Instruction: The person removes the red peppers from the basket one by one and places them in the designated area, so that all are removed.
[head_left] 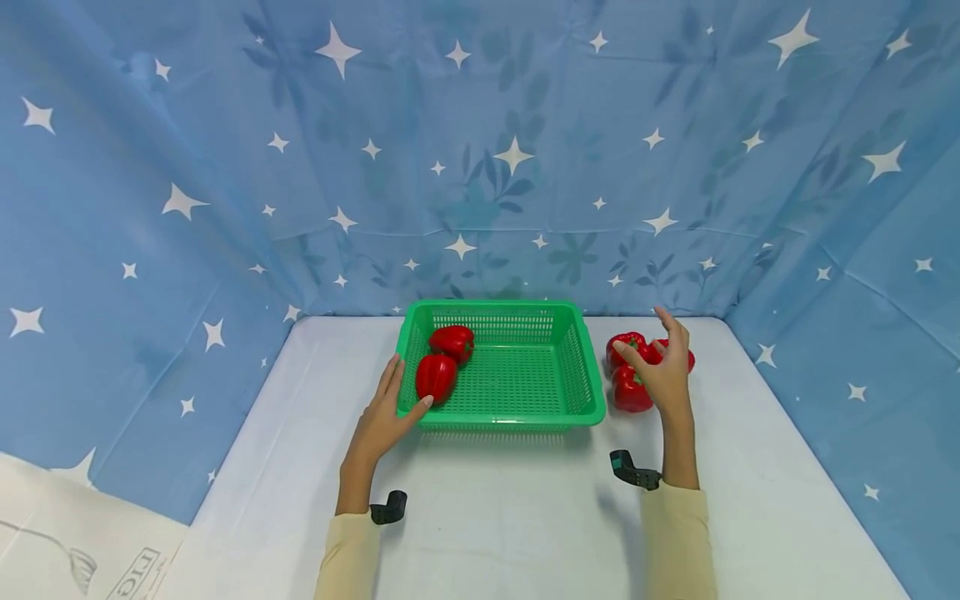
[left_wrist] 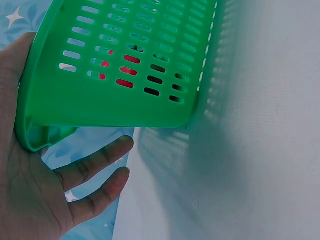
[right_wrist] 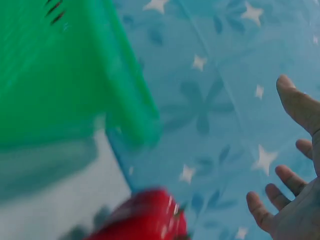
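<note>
A green plastic basket (head_left: pixel 517 419) stands on the white table. Inside its left end lie two red bell peppers, one nearer (head_left: pixel 435 377) and one farther back (head_left: pixel 452 342). My left hand (head_left: pixel 384 425) holds the basket's front left corner, thumb over the rim. In the left wrist view two fingers (left_wrist: pixel 95 165) reach out below the rim. Right of the basket, my right hand (head_left: pixel 663 367) hovers over a group of red bell peppers (head_left: pixel 630 389), fingers spread around nothing. It partly hides them in the head view. One pepper (right_wrist: pixel 145 217) shows blurred in the right wrist view.
A blue curtain (head_left: pixel 480 167) with white stars hangs behind the white table (head_left: pixel 480 517) and along both sides. Printed cloth (head_left: pixel 82 533) lies at the lower left. Each wrist wears a black strap-on device, left (head_left: pixel 388 507) and right (head_left: pixel 633 471).
</note>
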